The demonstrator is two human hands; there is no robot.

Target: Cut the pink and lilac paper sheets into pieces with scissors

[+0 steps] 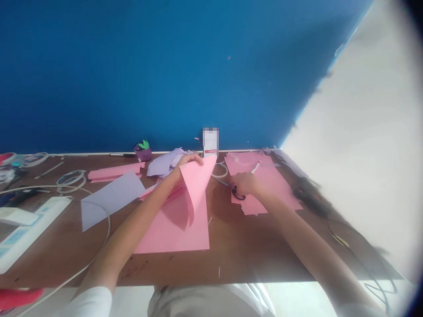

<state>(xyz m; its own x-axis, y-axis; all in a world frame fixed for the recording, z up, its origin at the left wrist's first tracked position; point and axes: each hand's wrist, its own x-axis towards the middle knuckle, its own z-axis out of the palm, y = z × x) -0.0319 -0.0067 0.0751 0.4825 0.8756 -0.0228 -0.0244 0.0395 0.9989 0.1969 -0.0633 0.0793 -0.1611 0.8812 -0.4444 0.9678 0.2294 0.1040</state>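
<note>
My left hand (190,160) grips the top edge of a pink paper sheet (199,182), which is curled and lifted off the table. Below it, a larger pink sheet (175,233) lies flat. My right hand (243,182) is closed around scissors (238,196) with dark handles; the blades point left towards the lifted sheet, apart from it. Most of the handle is hidden by the fingers. Under and beside this hand lie more pink sheets (271,180), with a thin white pen-like stick (256,167) on top.
To the left are a lavender sheet (112,200), folded pink paper (115,172), a white power strip (31,229) and coiled cable (71,180). Crumpled lavender paper (165,163), a purple cup (142,152) and a phone (210,141) stand along the blue wall. A dark object (310,196) lies right.
</note>
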